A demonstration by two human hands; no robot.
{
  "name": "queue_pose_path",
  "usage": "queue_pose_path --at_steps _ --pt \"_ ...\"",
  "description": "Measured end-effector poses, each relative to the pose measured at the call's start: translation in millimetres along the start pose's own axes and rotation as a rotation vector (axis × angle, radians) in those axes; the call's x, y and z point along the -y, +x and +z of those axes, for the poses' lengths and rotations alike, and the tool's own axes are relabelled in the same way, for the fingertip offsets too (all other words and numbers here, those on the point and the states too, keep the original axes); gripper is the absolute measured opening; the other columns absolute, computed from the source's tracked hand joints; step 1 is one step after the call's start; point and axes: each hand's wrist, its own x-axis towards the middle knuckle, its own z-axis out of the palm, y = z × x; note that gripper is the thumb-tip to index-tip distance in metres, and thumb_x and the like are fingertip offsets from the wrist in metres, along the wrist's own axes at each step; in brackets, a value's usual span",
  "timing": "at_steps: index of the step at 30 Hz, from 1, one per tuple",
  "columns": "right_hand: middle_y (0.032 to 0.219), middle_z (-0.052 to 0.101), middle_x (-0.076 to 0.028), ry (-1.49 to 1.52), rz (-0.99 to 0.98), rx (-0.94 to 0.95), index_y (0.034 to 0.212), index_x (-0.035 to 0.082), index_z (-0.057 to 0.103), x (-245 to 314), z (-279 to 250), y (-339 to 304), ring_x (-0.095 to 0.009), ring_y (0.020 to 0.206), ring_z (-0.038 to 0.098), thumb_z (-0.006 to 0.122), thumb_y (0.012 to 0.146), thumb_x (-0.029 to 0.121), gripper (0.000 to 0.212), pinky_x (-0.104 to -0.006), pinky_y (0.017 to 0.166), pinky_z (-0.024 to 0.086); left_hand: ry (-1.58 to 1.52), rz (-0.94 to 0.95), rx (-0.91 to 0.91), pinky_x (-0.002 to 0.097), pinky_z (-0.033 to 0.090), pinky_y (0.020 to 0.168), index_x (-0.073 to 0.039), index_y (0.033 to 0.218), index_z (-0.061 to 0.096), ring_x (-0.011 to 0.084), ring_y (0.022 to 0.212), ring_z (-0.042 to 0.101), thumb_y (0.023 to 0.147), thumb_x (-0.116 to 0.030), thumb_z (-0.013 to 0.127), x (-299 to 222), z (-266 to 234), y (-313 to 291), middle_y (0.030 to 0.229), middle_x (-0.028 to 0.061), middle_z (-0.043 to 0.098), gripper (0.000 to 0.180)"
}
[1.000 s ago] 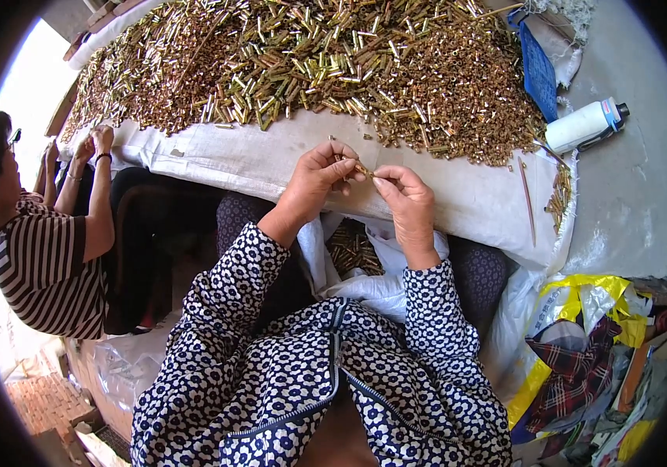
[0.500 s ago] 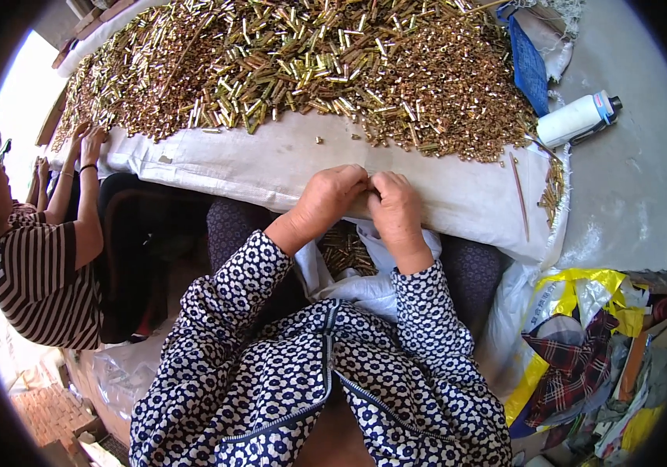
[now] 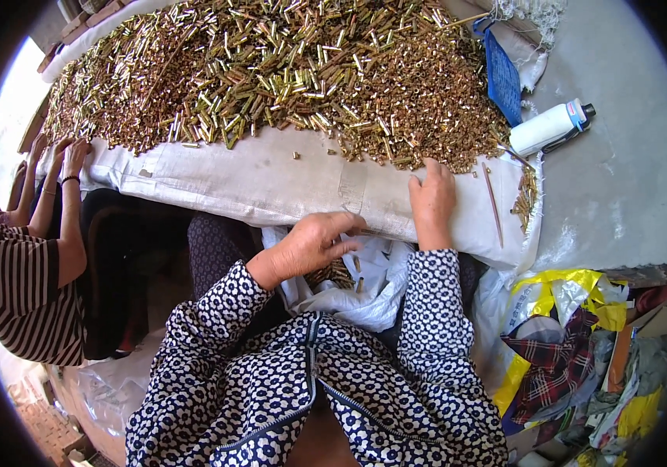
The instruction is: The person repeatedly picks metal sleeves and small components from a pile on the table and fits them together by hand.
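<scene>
My left hand hovers over an open white sack in my lap, its thumb and forefinger apart. Just below its fingers, a couple of small brass-coloured tubes show against the sack's inside, with more metal pieces deeper in, partly hidden by the hand. Farther right, my right hand reaches to the near edge of a heap of short brass-coloured sleeves. Its fingers are extended with the thumb apart, the fingertips next to the sleeves. Longer tubes make up the middle of the heap.
White sheeting covers the table. A thin stick, a small pile of tubes, a white bottle and a blue plastic piece lie at right. Cloth and bags are heaped lower right. A person in stripes works at left.
My hands, which were together above the sack's far edge, have parted. The right moved out to the heap's edge; the left drew back over the sack and opened. The view shifted slightly.
</scene>
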Motion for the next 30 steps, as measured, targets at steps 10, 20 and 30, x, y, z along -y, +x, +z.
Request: queue_pose_path --at_steps 10,20,30 --pt "0.091 0.055 -0.017 0.203 -0.184 0.062 0.095 0.000 0.054 74.3 26.8 20.5 -0.031 0.083 0.056 0.054 0.073 0.001 0.022 -0.0383 0.073 0.048 0.341 0.082 -0.156 0.0371 0.046 0.068 -0.003 0.092 0.056 0.0316 0.079 0.056 0.076 -0.009 0.058 46.3 -18.1 48.8 0.085 0.0134 0.058 0.017" --pt "0.090 0.058 -0.013 0.363 -0.219 -0.021 0.093 0.003 0.057 74.4 24.5 9.3 -0.027 0.085 0.057 0.063 0.069 0.003 0.025 -0.0346 0.075 0.048 0.565 -0.272 -0.463 0.0386 0.046 0.065 -0.005 0.091 0.056 0.0317 0.078 0.055 0.072 -0.007 0.059 59.3 -65.0 15.9 0.085 0.0119 0.056 0.019" --pt "0.088 0.057 -0.011 0.289 -0.372 -0.012 0.086 0.004 0.057 57.2 30.6 -3.0 -0.026 0.085 0.054 0.058 0.073 0.005 0.013 -0.0354 0.074 0.045 0.440 -0.173 -0.401 0.0382 0.047 0.064 -0.004 0.087 0.056 0.0297 0.075 0.056 0.075 -0.007 0.055 47.7 -30.4 46.6 0.080 0.0122 0.056 0.012"
